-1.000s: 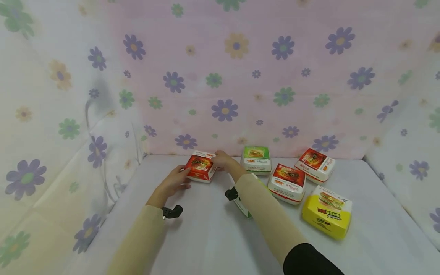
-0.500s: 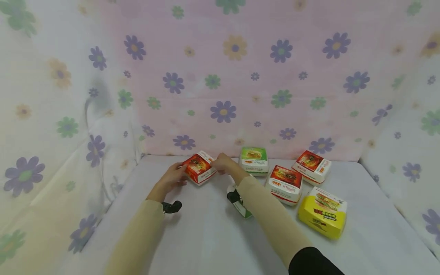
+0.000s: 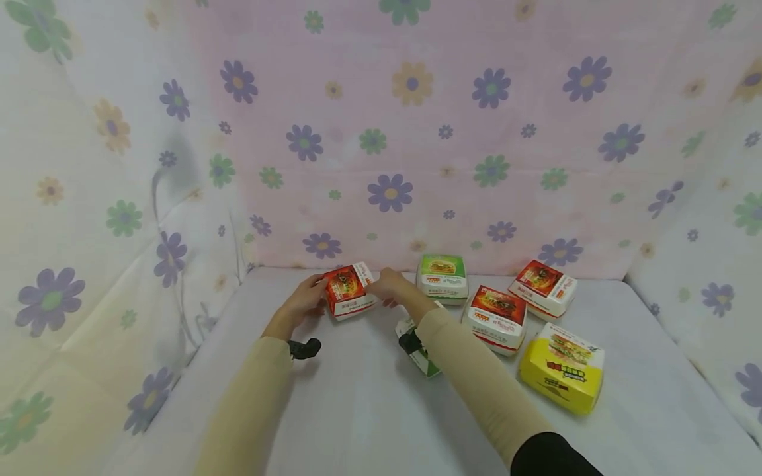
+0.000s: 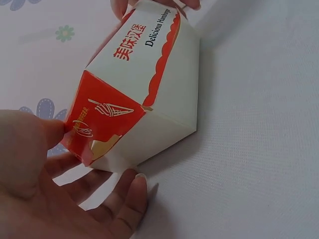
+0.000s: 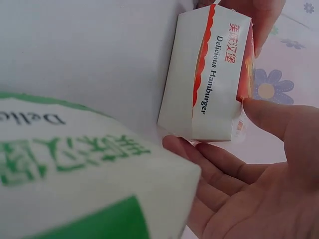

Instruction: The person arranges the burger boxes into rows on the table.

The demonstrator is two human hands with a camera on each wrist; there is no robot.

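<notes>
A red-and-white hamburger box stands on the table near the back edge, between both hands. My left hand holds its left end; in the left wrist view the thumb lies on the red side and the fingers are bent around the lower corner. On the opposite end, my right hand grips with the thumb at the upper edge and fingers along the side, as the right wrist view shows. The wording on the box's long white wall reads "Delicious Hamburger".
A green-and-white box lies partly hidden under my right forearm. Further right are another green box, two red-and-white boxes and a yellow box. A flowered cloth rises behind the table.
The red-and-white box has turned clockwise as seen from above, so its white strip now faces right. Both hands stay at its ends, and the other boxes keep their places.
</notes>
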